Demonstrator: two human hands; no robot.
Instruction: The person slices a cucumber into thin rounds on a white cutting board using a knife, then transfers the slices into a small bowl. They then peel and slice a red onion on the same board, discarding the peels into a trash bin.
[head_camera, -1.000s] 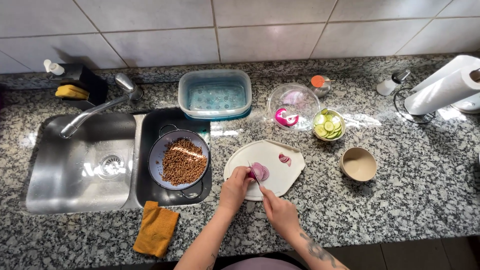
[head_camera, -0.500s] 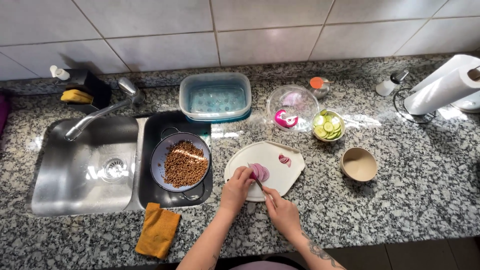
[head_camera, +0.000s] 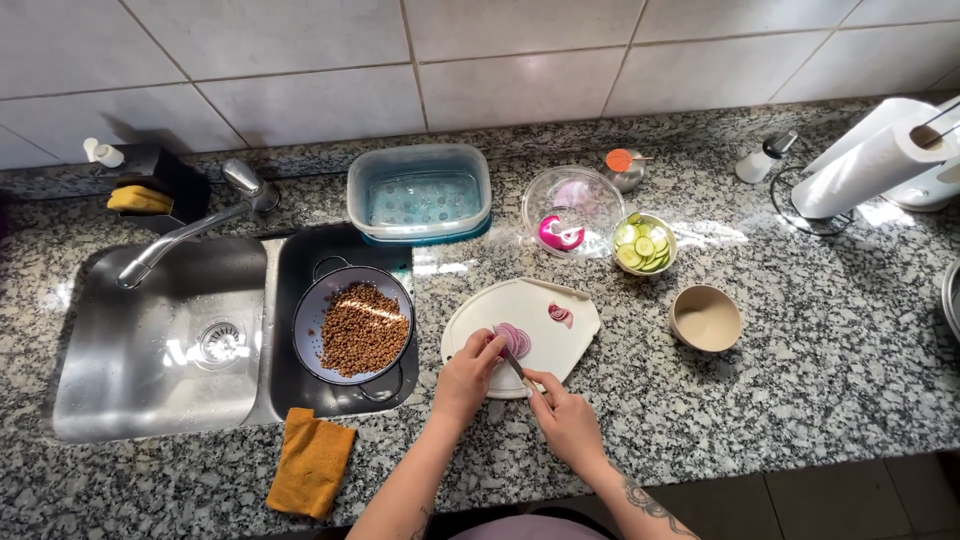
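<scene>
Left hand (head_camera: 468, 372) pins the red onion (head_camera: 513, 339) on the white cutting board (head_camera: 560, 345); right hand (head_camera: 567, 418) grips a knife (head_camera: 514, 366) (blade mostly hidden). Risk, imo: left fingertips sit v. close to the edge, so a slip could nick them or roll the onion toward the colander (head_camera: 352, 325).

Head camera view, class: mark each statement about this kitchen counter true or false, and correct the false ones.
1. The left hand steadies a red onion on the white cutting board. True.
2. The right hand holds a knife at the onion. True.
3. The colander of brown lentils stands on the counter right of the board. False: it sits in the sink's right basin, left of the board.
4. The beige bowl is full of cucumber slices. False: it looks empty; the slices are in the small green bowl.
5. An orange cloth lies on the counter in front of the sink. True.
</scene>
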